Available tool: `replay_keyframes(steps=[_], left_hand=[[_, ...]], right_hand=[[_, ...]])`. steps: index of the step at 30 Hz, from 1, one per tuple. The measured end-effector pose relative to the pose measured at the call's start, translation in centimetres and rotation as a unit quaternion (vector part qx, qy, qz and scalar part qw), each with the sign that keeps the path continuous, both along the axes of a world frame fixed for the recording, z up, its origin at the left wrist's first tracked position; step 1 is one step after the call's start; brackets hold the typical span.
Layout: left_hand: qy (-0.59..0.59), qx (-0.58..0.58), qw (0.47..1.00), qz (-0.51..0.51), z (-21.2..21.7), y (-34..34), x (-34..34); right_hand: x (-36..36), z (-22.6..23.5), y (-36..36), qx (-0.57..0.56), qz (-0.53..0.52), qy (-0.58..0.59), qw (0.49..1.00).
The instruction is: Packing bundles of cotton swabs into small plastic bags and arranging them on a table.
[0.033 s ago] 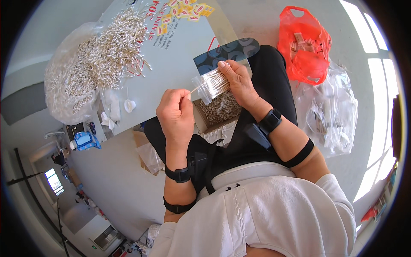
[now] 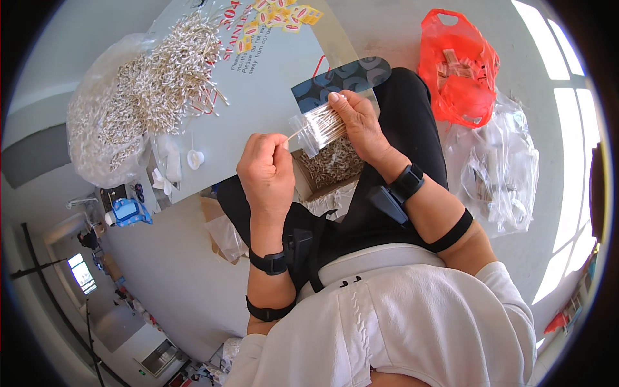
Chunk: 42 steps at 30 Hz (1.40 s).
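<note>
Pinching one swab stick with our left hand (image 2: pixel 267 174), we push it into small clear bag (image 2: pixel 309 132), squeezed in our right hand (image 2: pixel 358 122). Bag above brown box (image 2: pixel 329 166), nearly full. Big swab pile (image 2: pixel 155 84) left of bag waits.

Left hand (image 2: pixel 266 173) pinched; right hand (image 2: pixel 358 122) gripping, raised

The scene is brightly lit by daylight from the window (image 2: pixel 570 148) at the right. Straight edges are bent near the dark rim; focus is kept sharp centrally.
</note>
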<state>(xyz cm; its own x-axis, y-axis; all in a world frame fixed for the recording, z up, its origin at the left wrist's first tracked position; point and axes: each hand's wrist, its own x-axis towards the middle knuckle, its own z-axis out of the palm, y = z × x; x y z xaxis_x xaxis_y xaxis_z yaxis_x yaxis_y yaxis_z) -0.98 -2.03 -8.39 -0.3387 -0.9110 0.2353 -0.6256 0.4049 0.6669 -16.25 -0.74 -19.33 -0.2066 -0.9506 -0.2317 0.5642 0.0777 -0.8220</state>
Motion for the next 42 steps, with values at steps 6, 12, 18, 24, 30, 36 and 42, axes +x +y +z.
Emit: replay_keyframes(steps=[6,12,18,24,30,36,42], left_hand=[[-0.058,-0.075,0.994,-0.045,-0.5,0.3,-1.8],[0.205,0.182,0.960,0.058,-0.2,0.2,-1.6],[0.241,0.219,0.945,0.041,-0.8,-0.7,-1.0],[0.323,0.245,0.911,0.074,-1.7,-1.0,-2.1],[0.354,0.305,0.883,0.049,-2.2,-1.2,-2.2],[0.318,0.266,0.909,0.033,-2.0,-1.4,-2.6],[0.305,0.289,0.907,0.006,-0.8,-1.1,-3.2]], right_hand=[[0.1,0.1,0.3,-0.010,0.035,0.055,0.998],[0.3,0.5,0.1,0.016,0.021,-0.098,0.995],[0.5,0.5,0.0,0.019,0.049,-0.155,0.986],[0.5,0.4,0.0,0.014,0.053,-0.162,0.985],[0.3,0.7,0.0,0.032,0.063,-0.184,0.980],[0.3,0.4,0.2,0.013,0.070,-0.165,0.984],[0.2,0.6,0.2,0.036,0.055,-0.262,0.963]])
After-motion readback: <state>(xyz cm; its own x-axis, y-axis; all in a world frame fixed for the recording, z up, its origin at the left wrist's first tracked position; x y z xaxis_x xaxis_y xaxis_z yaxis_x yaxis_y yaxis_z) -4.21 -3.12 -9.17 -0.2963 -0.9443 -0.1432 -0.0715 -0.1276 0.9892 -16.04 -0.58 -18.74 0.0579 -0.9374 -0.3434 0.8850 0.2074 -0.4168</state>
